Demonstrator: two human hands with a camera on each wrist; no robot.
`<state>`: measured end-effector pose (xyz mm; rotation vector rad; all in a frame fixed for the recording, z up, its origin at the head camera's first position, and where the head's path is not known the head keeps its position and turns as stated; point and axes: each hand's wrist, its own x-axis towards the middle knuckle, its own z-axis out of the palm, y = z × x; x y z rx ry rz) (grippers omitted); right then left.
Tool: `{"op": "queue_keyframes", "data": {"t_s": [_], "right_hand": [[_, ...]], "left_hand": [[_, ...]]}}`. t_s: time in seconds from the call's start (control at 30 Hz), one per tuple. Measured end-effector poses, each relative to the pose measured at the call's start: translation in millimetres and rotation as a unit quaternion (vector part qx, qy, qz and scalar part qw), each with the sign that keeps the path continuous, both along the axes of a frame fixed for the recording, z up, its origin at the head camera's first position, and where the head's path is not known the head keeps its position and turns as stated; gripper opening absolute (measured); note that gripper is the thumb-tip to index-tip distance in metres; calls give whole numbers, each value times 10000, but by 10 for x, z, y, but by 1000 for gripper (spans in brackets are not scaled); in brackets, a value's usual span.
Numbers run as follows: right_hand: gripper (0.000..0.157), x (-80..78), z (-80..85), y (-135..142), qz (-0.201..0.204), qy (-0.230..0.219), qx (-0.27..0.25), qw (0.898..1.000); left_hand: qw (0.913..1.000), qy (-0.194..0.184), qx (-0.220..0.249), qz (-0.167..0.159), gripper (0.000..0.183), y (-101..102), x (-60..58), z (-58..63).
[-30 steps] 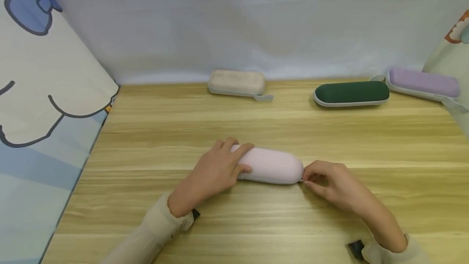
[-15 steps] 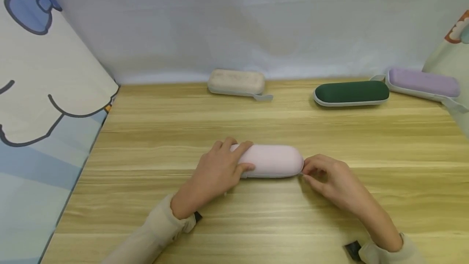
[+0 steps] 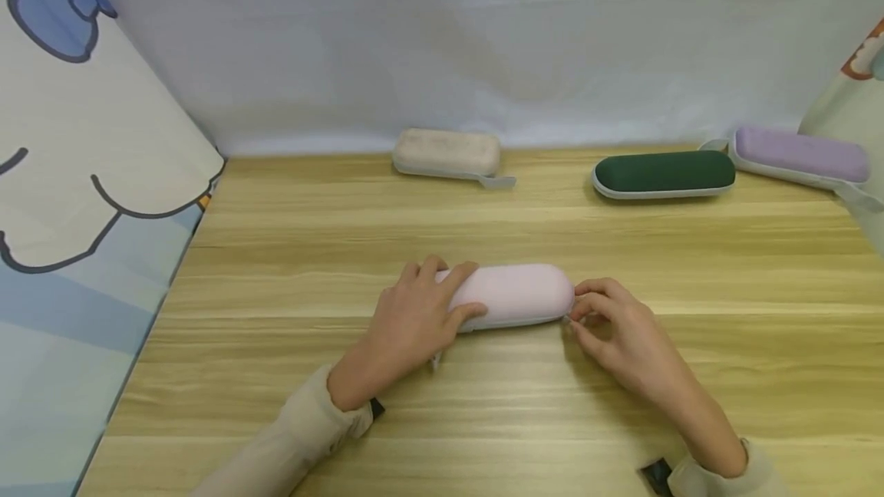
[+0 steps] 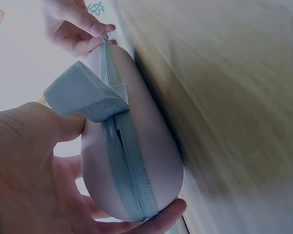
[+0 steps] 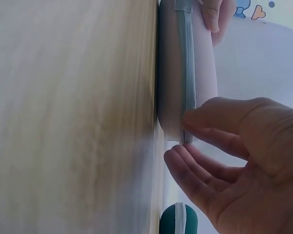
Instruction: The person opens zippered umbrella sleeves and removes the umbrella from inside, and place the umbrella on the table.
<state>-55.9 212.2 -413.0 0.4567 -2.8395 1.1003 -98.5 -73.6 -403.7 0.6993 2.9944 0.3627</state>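
On the wooden table lies a pale pink hard zip case (image 3: 518, 294) with a grey zip band. My left hand (image 3: 414, 317) grips its left end from above, thumb on the near side and fingers over the top. At the right end, my right hand (image 3: 625, 336) pinches a small zip pull (image 4: 104, 38) between thumb and fingertips. A grey fabric strap (image 4: 83, 92) sticks out from the case's side in the left wrist view. Beyond the strap, the zip (image 4: 122, 141) shows a narrow gap between its two grey tapes.
Along the back edge of the wooden table (image 3: 311, 228) lie a beige case (image 3: 445, 150) with a short strap, a dark green case (image 3: 663, 172) and a lilac case (image 3: 801, 154). A white cloth (image 3: 442, 37) hangs behind them.
The pink case has turned, its right end swinging away from me. My right hand has moved away from me with that end, while my left hand has kept its grip.
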Motion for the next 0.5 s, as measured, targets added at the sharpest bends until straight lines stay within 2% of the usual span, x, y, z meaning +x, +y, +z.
{"op": "queue_keyframes", "data": {"t_s": [0.2, 0.5], "right_hand": [[25, 19, -17, -41, 48, 256, -72, 9996], [24, 21, -49, -106, 82, 590, -164, 9981]], "left_hand": [[9999, -63, 127, 23, 65, 9, 1, -7], [9990, -11, 420, 118, 66, 27, -8, -63]]}}
